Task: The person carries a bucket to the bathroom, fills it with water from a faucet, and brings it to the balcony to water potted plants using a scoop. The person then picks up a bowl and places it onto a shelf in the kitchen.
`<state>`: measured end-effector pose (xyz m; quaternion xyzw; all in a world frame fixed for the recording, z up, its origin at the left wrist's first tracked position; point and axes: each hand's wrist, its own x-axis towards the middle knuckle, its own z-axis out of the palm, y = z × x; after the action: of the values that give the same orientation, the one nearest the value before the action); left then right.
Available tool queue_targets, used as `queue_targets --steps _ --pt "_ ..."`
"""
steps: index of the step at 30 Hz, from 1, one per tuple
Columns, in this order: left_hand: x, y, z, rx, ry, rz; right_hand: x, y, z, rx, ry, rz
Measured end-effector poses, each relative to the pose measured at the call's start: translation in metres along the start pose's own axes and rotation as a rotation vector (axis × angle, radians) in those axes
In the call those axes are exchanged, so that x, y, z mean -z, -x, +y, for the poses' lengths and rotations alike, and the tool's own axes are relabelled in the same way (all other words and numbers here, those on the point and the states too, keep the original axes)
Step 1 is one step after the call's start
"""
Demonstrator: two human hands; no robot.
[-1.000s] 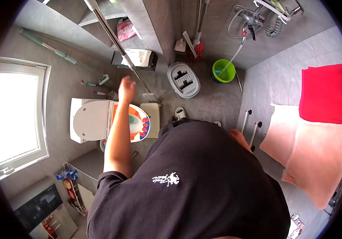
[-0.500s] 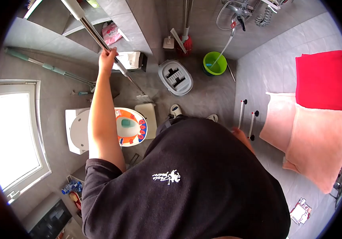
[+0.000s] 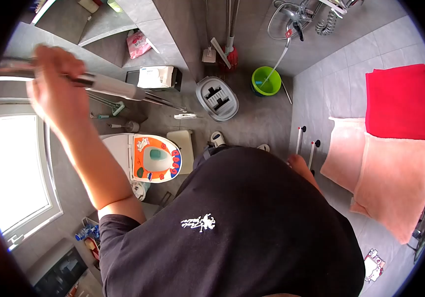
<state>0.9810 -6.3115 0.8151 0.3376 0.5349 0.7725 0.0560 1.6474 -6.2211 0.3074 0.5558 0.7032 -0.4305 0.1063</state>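
My left hand (image 3: 59,81) is raised at the upper left, its fingers wrapped round the pole of a mop (image 3: 116,88); the hand is slightly smeared by motion. The pole slopes down to the right, and its flat white head (image 3: 185,116) is at the grey floor, between the toilet and a grey mop bucket (image 3: 217,98). The toilet has an orange patterned seat cover (image 3: 157,158). My right hand (image 3: 297,163) hangs low beside my body, near the wall-mounted grab bars (image 3: 300,140). Its fingers are mostly hidden.
A green bucket (image 3: 267,80) with a shower hose stands by the far wall. Red (image 3: 400,101) and pink towels (image 3: 388,173) hang at the right. Open shelves (image 3: 108,29) jut out at the upper left, above a tissue box (image 3: 156,77). A window (image 3: 17,173) is at the left.
My left hand has moved left, taking the mop pole from steep to nearly level in view. The mop head has shifted slightly right. My right hand stays at my side.
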Motion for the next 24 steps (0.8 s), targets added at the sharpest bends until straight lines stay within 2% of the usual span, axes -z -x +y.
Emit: queue_targets --steps 1,2,3,4,6,7,8,10,11,12,13,14,16,17,18,20,22,24 --pt "0.002 -0.008 0.02 -0.016 0.037 0.019 0.004 0.0 -0.01 0.002 -0.002 0.002" --pt "0.019 -0.018 0.031 -0.037 0.19 -0.158 0.007 0.002 -0.026 -0.034 -0.174 0.01" --pt "0.015 -0.019 0.043 -0.14 0.097 -0.067 0.009 0.003 -0.034 -0.071 -0.346 0.018" --pt "0.011 -0.02 0.053 -0.241 0.006 0.024 0.007 0.0 -0.034 -0.069 -0.351 0.024" --pt "0.066 -0.054 0.074 -0.137 0.183 -0.136 -0.006 -0.01 -0.016 0.051 -0.303 0.083" --pt "0.052 -0.048 0.087 -0.282 0.058 0.009 -0.006 -0.006 -0.02 0.047 -0.31 0.087" --pt "0.041 -0.042 0.099 -0.282 0.062 0.002 -0.005 0.0 -0.029 -0.013 -0.298 0.054" --pt "0.021 -0.032 0.117 -0.65 -0.358 -0.012 -0.008 0.006 -0.028 -0.077 -0.286 0.016" --pt "0.012 -0.029 0.123 -0.649 -0.358 -0.013 -0.014 0.005 -0.014 -0.039 -0.183 0.012" --pt "0.004 -0.027 0.127 -0.622 -0.298 0.073 -0.015 0.006 -0.011 0.002 -0.08 0.01" --pt "0.0 -0.025 0.13 -0.596 -0.236 0.158 -0.016 0.01 -0.008 0.005 -0.081 0.011" --pt "-0.003 -0.028 0.128 -0.598 -0.237 0.158 -0.015 0.016 -0.011 -0.029 -0.077 0.0" --pt "-0.011 -0.036 0.118 -0.478 -0.313 0.362 -0.015 0.026 -0.016 -0.063 -0.076 -0.01" --pt "0.049 -0.068 0.095 -0.582 -0.793 0.398 -0.017 0.028 -0.011 -0.08 -0.118 -0.007" --pt "0.022 -0.049 0.088 -0.429 0.158 0.217 -0.02 0.029 -0.007 -0.098 -0.16 -0.003" --pt "0.012 -0.057 0.056 -0.411 -0.167 0.438 -0.022 0.032 -0.007 -0.112 -0.175 0.012" --pt "-0.009 -0.044 0.039 -0.439 -0.195 0.431 -0.023 0.035 -0.005 -0.132 -0.19 0.029" --pt "-0.026 -0.034 0.035 -0.462 -0.224 0.425 -0.023 0.034 -0.001 -0.01 -0.103 0.056"
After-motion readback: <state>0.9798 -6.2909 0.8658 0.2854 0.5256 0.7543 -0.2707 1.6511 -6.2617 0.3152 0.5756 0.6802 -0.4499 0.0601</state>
